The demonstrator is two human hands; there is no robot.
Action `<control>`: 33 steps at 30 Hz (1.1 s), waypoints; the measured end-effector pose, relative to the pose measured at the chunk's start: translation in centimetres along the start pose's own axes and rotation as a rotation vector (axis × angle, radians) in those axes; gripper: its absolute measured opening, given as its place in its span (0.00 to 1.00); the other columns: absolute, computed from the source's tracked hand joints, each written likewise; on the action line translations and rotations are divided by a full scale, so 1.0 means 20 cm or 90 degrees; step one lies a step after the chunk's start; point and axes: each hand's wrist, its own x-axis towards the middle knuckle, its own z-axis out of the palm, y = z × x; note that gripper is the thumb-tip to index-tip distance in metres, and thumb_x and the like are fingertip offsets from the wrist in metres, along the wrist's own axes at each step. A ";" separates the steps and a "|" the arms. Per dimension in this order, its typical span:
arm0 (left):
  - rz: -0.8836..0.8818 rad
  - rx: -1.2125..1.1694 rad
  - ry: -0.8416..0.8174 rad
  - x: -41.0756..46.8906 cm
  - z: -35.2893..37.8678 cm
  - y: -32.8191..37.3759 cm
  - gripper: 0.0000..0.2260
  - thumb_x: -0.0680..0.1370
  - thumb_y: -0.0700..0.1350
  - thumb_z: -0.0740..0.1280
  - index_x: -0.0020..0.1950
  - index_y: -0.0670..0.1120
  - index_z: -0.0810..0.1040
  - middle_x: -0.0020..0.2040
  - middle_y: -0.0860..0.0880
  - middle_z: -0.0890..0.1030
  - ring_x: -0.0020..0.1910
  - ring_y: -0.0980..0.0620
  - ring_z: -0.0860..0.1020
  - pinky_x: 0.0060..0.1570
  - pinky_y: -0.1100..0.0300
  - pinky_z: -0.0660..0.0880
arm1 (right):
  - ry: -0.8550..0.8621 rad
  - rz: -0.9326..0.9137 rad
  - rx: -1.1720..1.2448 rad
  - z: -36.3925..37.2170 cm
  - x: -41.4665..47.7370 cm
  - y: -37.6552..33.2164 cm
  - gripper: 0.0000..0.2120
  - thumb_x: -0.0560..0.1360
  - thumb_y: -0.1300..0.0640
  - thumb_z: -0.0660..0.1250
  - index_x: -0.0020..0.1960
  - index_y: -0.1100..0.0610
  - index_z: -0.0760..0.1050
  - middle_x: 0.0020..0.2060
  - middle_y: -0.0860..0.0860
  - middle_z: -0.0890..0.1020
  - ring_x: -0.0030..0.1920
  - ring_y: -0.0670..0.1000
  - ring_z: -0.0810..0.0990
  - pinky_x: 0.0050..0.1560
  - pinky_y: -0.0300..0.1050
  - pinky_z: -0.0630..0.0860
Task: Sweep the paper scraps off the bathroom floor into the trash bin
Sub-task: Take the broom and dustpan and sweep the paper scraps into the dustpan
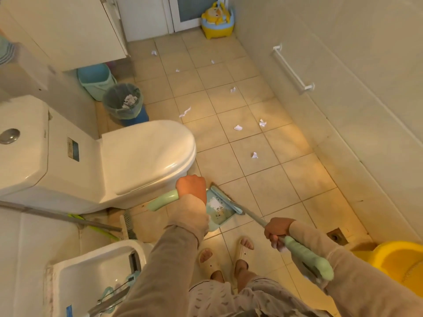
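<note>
My left hand (191,186) grips the pale green handle of a blue dustpan (217,213) resting on the floor beside the toilet. My right hand (278,229) holds the green-handled broom (306,257); its blue head (226,200) lies across the pan's mouth. White paper (214,204) lies inside the pan. Several white paper scraps are scattered on the beige tiles ahead, such as one scrap (238,127) in the middle and another scrap (185,112) nearer the bin. The trash bin (123,102), lined with a clear bag and holding paper, stands behind the toilet.
A white toilet (128,156) fills the left. A sink (96,275) is at lower left, a yellow tub (400,259) at lower right, a floor drain (337,235) near it. A teal bucket (96,81) sits under the cabinet. A yellow potty (217,21) stands by the far door.
</note>
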 end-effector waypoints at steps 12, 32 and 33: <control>0.058 0.033 0.070 0.14 -0.06 -0.11 0.12 0.78 0.41 0.61 0.60 0.48 0.76 0.58 0.49 0.81 0.58 0.47 0.79 0.51 0.60 0.73 | -0.011 -0.046 0.486 -0.25 -0.06 0.17 0.20 0.80 0.66 0.49 0.30 0.57 0.61 0.10 0.51 0.67 0.09 0.46 0.65 0.14 0.27 0.64; 0.077 0.050 0.028 0.81 -0.61 0.25 0.15 0.79 0.44 0.59 0.65 0.49 0.73 0.61 0.48 0.79 0.60 0.47 0.78 0.54 0.57 0.74 | 0.151 -0.029 0.422 -1.27 0.06 -0.02 0.19 0.80 0.65 0.48 0.31 0.59 0.60 0.08 0.52 0.67 0.07 0.47 0.65 0.16 0.26 0.65; 0.072 0.043 0.020 0.85 -0.64 0.27 0.15 0.79 0.44 0.59 0.66 0.49 0.72 0.61 0.49 0.78 0.60 0.48 0.77 0.54 0.57 0.73 | 0.168 -0.027 0.404 -1.33 0.06 -0.04 0.19 0.80 0.65 0.48 0.31 0.59 0.61 0.08 0.52 0.67 0.07 0.47 0.65 0.16 0.26 0.65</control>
